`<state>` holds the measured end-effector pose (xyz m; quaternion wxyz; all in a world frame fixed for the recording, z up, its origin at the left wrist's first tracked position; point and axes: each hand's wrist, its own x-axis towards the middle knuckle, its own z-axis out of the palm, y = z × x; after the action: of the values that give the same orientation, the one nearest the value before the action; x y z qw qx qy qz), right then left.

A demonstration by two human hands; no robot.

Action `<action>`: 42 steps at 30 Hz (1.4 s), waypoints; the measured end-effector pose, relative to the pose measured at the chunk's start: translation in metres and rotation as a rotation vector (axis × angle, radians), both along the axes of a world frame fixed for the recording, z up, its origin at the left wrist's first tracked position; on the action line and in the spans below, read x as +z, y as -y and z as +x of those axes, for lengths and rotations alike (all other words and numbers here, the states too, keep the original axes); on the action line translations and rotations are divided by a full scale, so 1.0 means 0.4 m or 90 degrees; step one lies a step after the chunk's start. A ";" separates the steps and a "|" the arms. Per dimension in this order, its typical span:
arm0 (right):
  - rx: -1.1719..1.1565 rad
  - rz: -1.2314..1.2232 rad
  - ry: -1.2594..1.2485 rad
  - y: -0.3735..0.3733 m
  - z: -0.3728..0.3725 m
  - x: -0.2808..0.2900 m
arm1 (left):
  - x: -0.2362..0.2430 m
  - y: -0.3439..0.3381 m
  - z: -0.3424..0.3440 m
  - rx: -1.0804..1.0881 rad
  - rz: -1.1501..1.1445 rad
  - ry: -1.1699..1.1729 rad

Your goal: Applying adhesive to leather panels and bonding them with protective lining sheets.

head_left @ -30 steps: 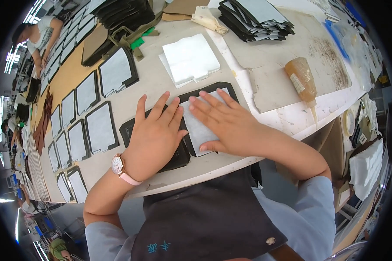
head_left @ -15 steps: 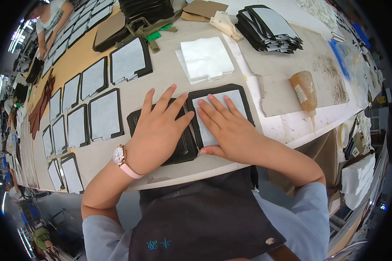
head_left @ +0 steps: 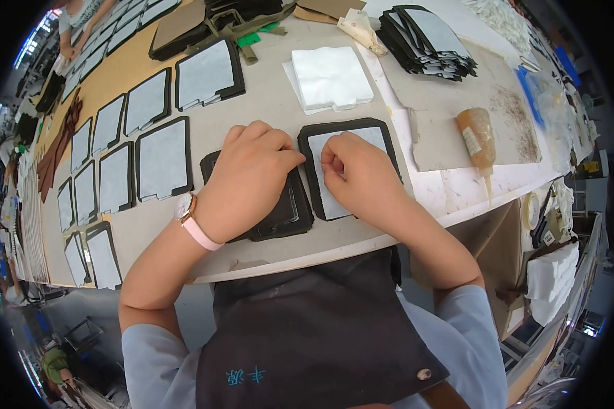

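Observation:
My left hand (head_left: 256, 174), with a watch on the wrist, curls over a black rectangular piece (head_left: 283, 221) on the worktable; its fingertips are hidden. Just right of it, my right hand (head_left: 361, 177) has its fingers folded toward the thumb over a pale lining sheet (head_left: 329, 201) with a black border beneath; whatever may be between the fingertips is too small to make out. A pile of white cut sheets (head_left: 331, 75) lies behind my hands, and an amber squeeze bottle (head_left: 477, 136) rests to the right.
Rows of black-bordered pale panels (head_left: 162, 157) cover the left of the table. A stack of similar panels (head_left: 430, 37) and dark bundled pieces are at the back. A co-worker's arm (head_left: 82, 37) reaches in at top left. Cardboard boxes (head_left: 498, 266) stand below the right edge.
Both my hands lay flat with fingers spread earlier; now both have curled their fingers. My right hand has drawn in on the lining sheet, uncovering more of it.

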<state>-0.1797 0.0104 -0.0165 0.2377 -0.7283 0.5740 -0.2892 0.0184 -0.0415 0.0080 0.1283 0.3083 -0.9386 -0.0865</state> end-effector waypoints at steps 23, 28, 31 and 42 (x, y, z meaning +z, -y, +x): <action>-0.119 0.006 0.179 -0.064 0.004 -0.033 | -0.040 0.152 -0.069 0.105 0.425 -0.074; -0.106 -0.042 0.160 -0.064 -0.001 -0.049 | -0.042 0.159 -0.083 0.113 0.455 -0.069; -0.104 -0.041 0.168 -0.063 -0.003 -0.055 | -0.047 0.164 -0.088 0.102 0.419 -0.067; -0.100 -0.086 0.144 -0.063 0.001 -0.063 | -0.025 0.186 -0.109 0.120 0.455 0.013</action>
<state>-0.1792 0.0355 -0.0418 0.2278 -0.6582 0.5780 -0.4251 -0.0251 -0.1158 -0.0018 0.0104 0.4195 -0.8179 -0.3936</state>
